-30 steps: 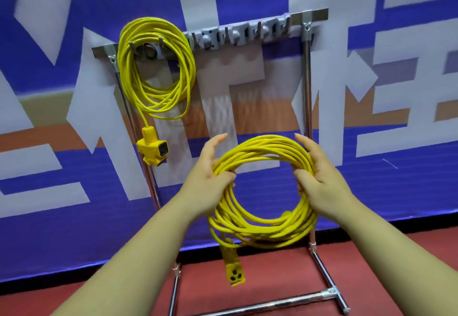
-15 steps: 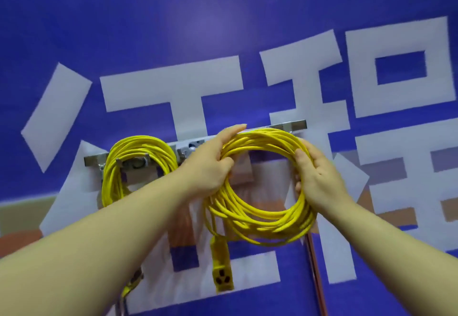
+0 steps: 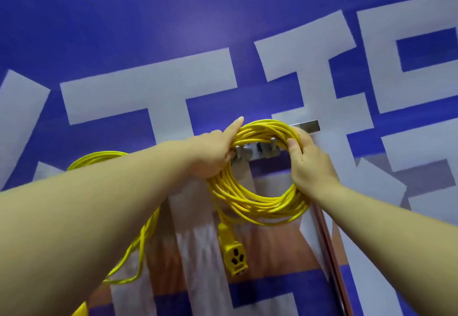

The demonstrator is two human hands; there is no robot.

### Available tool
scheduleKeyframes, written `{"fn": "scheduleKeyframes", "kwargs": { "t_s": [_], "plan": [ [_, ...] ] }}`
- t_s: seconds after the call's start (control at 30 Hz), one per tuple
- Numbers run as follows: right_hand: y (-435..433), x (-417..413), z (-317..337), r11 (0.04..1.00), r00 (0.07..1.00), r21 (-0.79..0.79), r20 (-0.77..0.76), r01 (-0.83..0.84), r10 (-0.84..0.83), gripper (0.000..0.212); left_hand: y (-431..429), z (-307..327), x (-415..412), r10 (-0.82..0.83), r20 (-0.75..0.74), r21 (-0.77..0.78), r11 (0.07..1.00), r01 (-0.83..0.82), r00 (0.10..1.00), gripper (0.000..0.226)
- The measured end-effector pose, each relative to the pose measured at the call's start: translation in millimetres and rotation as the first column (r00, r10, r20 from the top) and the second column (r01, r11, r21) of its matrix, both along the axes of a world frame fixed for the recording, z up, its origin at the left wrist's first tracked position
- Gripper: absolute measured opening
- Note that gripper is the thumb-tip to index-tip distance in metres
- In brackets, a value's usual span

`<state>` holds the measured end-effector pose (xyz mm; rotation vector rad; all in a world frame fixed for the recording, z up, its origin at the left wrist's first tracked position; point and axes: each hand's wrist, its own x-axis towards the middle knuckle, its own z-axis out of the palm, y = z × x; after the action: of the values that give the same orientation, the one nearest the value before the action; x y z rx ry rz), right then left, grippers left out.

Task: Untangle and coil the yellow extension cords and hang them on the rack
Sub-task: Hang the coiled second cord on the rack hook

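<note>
I hold a coiled yellow extension cord (image 3: 257, 204) up against the top bar of the metal rack (image 3: 306, 126). My left hand (image 3: 213, 152) grips the coil's left side, forefinger stretched along its top. My right hand (image 3: 309, 164) grips the right side. Grey hooks (image 3: 269, 146) on the bar show through the middle of the coil. The cord's yellow socket end (image 3: 235, 257) dangles below. A second yellow coil (image 3: 138, 243) hangs on the rack to the left, largely hidden behind my left forearm.
A blue banner with large white characters (image 3: 148, 97) fills the wall right behind the rack. The rack's right upright post (image 3: 330, 253) runs down below my right wrist.
Both hands have lifted the coil from waist height up to the rack's top bar and moved it closer to the hooks. The camera has tilted upward.
</note>
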<state>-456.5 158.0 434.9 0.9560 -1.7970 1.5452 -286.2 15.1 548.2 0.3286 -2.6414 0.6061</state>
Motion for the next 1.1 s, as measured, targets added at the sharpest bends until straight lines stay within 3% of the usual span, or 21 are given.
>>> {"fn": "scheduleKeyframes", "kwargs": {
  "t_s": [0.13, 0.3, 0.63, 0.7, 0.8, 0.93, 1.0, 1.1],
  "plan": [
    [-3.7, -0.1, -12.4, 0.999, 0.998, -0.014, -0.038, 0.047, -0.047, 0.043, 0.8, -6.8, 5.8, -0.012, -0.014, -0.206, 0.979, 0.009, 1.0, 0.096],
    [-7.6, 14.5, -27.0, 0.998, 0.998, -0.013, -0.013, 0.06, -0.06, 0.048, 7.3, -25.9, 10.8, 0.028, -0.029, -0.281, 0.959, -0.035, 0.999, 0.117],
    [5.5, 26.5, -27.3, 0.981, 0.994, 0.159, -0.008, 0.109, -0.109, 0.056, 23.1, -26.2, 17.1, 0.125, -0.022, -0.199, 0.972, -0.127, 0.992, 0.123],
    [16.5, 25.3, -15.1, 0.982, 0.988, 0.138, -0.093, 0.132, -0.12, 0.056, 26.0, -24.6, 16.6, 0.127, -0.018, -0.171, 0.977, -0.128, 0.992, 0.122],
    [28.5, 29.5, 3.7, 0.974, 0.921, 0.076, -0.347, 0.213, -0.175, 0.052, 25.7, -25.4, 15.3, 0.119, -0.019, -0.11, 0.987, -0.12, 0.993, 0.121],
    [28.0, 25.8, 10.7, 0.935, 0.819, 0.147, -0.539, 0.323, -0.198, 0.045, 21.8, -25.2, 13.4, 0.102, -0.017, -0.065, 0.993, -0.103, 0.995, 0.121],
    [27.9, 19.9, 10.6, 0.924, 0.821, 0.184, -0.538, 0.336, -0.191, 0.047, 20.1, -24.4, 12.2, 0.091, -0.017, -0.054, 0.994, -0.092, 0.996, 0.12],
    [27.9, 15.9, 16.3, 0.963, 0.909, 0.185, -0.402, 0.196, -0.108, 0.041, 18.9, -25.6, 10.0, 0.072, -0.034, -0.037, 0.997, -0.074, 0.997, 0.118]
  ]
}}
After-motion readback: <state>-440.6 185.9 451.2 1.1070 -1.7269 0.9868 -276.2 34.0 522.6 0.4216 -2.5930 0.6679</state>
